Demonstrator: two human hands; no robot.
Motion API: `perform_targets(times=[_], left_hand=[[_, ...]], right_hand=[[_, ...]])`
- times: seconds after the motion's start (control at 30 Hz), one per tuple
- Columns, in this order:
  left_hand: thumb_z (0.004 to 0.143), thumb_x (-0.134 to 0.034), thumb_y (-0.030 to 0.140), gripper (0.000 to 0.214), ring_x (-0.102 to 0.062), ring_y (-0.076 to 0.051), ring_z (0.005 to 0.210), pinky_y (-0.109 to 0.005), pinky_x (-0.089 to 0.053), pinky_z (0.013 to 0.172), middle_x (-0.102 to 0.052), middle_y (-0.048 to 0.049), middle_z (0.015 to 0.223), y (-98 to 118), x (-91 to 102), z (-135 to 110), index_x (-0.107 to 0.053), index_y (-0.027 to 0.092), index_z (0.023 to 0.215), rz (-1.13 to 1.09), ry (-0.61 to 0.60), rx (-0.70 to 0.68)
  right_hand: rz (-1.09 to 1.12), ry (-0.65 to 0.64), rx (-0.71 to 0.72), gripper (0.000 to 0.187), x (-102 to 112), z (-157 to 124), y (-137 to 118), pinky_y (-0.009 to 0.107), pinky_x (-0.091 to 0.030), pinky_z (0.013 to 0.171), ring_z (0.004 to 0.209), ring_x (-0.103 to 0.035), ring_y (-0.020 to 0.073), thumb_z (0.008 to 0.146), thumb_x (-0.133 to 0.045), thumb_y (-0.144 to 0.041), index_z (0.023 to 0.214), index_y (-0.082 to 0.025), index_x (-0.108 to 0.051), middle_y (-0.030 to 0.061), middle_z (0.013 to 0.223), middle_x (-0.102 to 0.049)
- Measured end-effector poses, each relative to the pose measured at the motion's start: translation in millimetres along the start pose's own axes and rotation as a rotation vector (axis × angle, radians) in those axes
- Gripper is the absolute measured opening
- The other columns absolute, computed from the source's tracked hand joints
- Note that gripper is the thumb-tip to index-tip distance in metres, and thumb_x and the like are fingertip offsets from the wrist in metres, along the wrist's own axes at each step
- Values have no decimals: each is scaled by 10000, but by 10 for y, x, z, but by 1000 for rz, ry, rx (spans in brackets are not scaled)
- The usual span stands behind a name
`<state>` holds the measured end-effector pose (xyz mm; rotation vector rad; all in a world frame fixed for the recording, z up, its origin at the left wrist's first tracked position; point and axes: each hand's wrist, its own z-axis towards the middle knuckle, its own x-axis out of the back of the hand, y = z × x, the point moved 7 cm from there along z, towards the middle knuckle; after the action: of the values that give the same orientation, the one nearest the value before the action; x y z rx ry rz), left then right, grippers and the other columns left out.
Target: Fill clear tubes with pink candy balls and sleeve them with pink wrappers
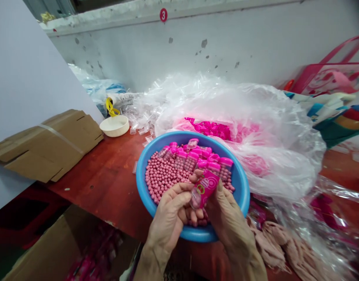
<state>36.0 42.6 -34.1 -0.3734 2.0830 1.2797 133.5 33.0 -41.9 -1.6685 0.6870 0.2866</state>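
Note:
Over the front of a blue basin point(142, 187) my two hands meet around one small candy pack with a printed pink wrapper point(207, 187). My left hand point(172, 210) pinches its lower left end, where pale pink balls show through. The fingers of my right hand point(227, 212) grip its right side, partly hidden behind it. Loose pink candy balls point(160, 175) fill the left of the basin. Several small clear containers with bright pink caps point(192, 158), filled with the same balls, lie at its back and right.
Behind the basin, a big clear plastic bag point(273, 117) holds pink pieces. Clear empty containers point(144, 113) are heaped at the back beside a white round dish point(115, 125). Flattened cardboard point(50, 140) lies left; a pinkish cloth point(278, 242) lies right. An open box point(80, 242) stands below the table's edge.

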Motion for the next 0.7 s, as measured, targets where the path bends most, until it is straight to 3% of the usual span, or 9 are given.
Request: perform_targets(times=[0.13, 0.3, 0.4, 0.57, 0.7], left_hand=[[715, -715, 240, 244, -561, -84, 411, -142, -398, 385, -615, -5, 533, 4, -41, -9, -653, 77, 885, -20, -72, 50], [774, -659, 495, 409, -632, -137, 468, -216, -508, 496, -641, -30, 534, -71, -61, -23, -637, 95, 855, -4, -79, 33], [809, -644, 461, 366, -666, -154, 531, -222, -505, 509, -690, -56, 637, -107, -64, -25, -633, 104, 891, 50, -87, -12], [846, -618, 376, 286, -669, -153, 521, -202, -476, 466, -694, -47, 635, -130, -58, -13, -618, 116, 964, 68, -76, -20], [794, -656, 400, 334, -647, -144, 466, -183, -455, 421, -679, -54, 601, -103, -64, -9, -636, 98, 934, 47, -92, -15]], right_hand=[[1, -42, -2, 411, -35, -9, -3, 220, -354, 295, 301, -474, 107, 616, -787, -535, 884, -232, -717, -6, 544, -645], [36, 78, 77, 294, 14, 27, -75, 169, -353, 315, 330, -432, 47, 552, -854, -442, 723, -250, -712, -49, 574, -640], [30, 123, 82, 274, 26, 27, -90, 145, -356, 322, 370, -462, 45, 533, -871, -396, 702, -239, -723, -55, 559, -622], [8, 143, 81, 258, 59, 13, -78, 168, -503, 469, 517, -602, 83, 551, -871, -345, 754, -246, -747, -13, 699, -710], [-10, 105, 36, 260, 64, 22, -27, 184, -500, 432, 443, -557, 73, 577, -863, -314, 800, -237, -752, 5, 713, -718]])
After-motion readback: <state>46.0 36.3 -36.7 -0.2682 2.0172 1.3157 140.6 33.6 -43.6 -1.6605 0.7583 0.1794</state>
